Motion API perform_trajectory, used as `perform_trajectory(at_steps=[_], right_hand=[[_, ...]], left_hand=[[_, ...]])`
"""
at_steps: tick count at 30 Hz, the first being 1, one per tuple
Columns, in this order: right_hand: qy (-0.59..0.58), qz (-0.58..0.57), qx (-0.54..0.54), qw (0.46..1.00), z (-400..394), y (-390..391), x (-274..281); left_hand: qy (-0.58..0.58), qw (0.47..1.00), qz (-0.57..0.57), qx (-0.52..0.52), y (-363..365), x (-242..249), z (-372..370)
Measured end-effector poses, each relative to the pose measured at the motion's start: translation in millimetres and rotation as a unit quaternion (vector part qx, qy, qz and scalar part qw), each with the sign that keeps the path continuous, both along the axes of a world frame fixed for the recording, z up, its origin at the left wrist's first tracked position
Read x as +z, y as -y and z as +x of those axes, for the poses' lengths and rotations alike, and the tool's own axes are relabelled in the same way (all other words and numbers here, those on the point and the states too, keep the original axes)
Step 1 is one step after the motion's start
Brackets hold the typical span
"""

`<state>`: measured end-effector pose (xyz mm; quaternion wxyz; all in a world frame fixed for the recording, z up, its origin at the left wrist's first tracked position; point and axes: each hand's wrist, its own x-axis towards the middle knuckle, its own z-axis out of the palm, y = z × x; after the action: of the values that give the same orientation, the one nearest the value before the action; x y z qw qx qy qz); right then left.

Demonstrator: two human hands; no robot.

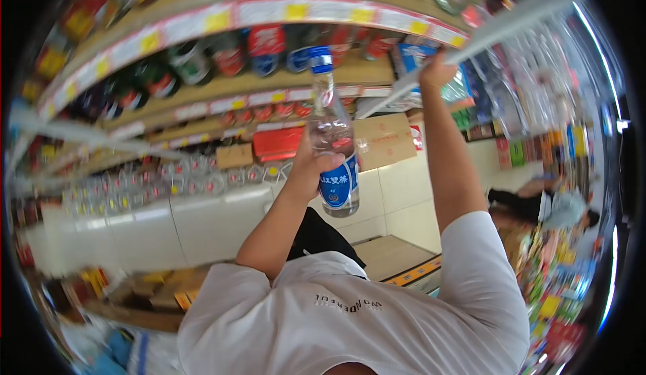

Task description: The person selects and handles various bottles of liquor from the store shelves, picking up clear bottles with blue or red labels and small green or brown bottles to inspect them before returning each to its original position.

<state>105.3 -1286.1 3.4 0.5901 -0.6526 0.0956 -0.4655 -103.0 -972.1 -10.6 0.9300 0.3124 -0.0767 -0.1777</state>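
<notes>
A clear glass bottle of liquor (339, 181) with a blue cap and a blue oval label stands nearly upright in front of my chest. My left hand (315, 165) is wrapped round its middle, thumb across the front. Further up and to the right, my right hand (437, 72) is closed at the white metal shelf post (397, 99); its fingers are partly hidden and slightly blurred. A blue box (412, 57) sits on the shelf just behind that hand.
Shelves hold rows of bottles (266, 48) above a price-tag strip (259, 13). A cardboard carton (385, 141), a red box (278, 144) and several clear jugs (161, 176) line the floor. At the right, a person (555, 208) is bending near stacked goods.
</notes>
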Motion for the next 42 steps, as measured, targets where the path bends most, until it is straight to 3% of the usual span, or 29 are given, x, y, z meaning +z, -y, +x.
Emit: perform_trajectory(at_steps=[4,7,8,12,15,19,27,28,42], right_hand=[[0.003,-0.051,-0.017,0.999,0.1,-4.0,2.7],[-0.024,-0.12,-0.101,0.987,12.3,10.9,-4.1],[-0.006,-0.086,-0.079,0.993,11.8,5.6,-1.7],[-0.037,-0.123,-0.123,0.984,0.2,-2.9,4.6],[0.0,-0.128,-0.104,0.986,5.0,-2.6,3.1],[-0.041,-0.112,-0.087,0.989,7.6,2.9,2.0],[0.01,-0.068,-0.028,0.997,-9.5,-23.3,18.0],[-0.057,-0.077,-0.045,0.994,-11.4,-19.2,18.8],[-0.032,-0.051,-0.031,0.998,-13.2,-24.3,21.2]], left_hand=[[-0.081,0.994,-0.069,-0.025,-30.9,-1.7,-34.1],[-0.127,0.986,-0.11,0.003,-50.1,-9.7,-57.2],[-0.104,0.985,-0.132,0.033,-54.9,-9.0,-60.7],[-0.142,0.985,-0.059,0.071,-96.4,3.0,-80.8],[-0.202,0.965,-0.158,0.062,-122.7,11.7,-86.8],[-0.183,0.971,-0.11,0.108,-141.1,32.7,-90.3],[-0.219,0.963,-0.067,0.142,-147.4,40.8,-107.0],[-0.224,0.962,-0.06,0.145,-148.6,40.4,-109.8],[-0.197,0.95,0.02,0.239,-185.6,45.1,-113.9]])
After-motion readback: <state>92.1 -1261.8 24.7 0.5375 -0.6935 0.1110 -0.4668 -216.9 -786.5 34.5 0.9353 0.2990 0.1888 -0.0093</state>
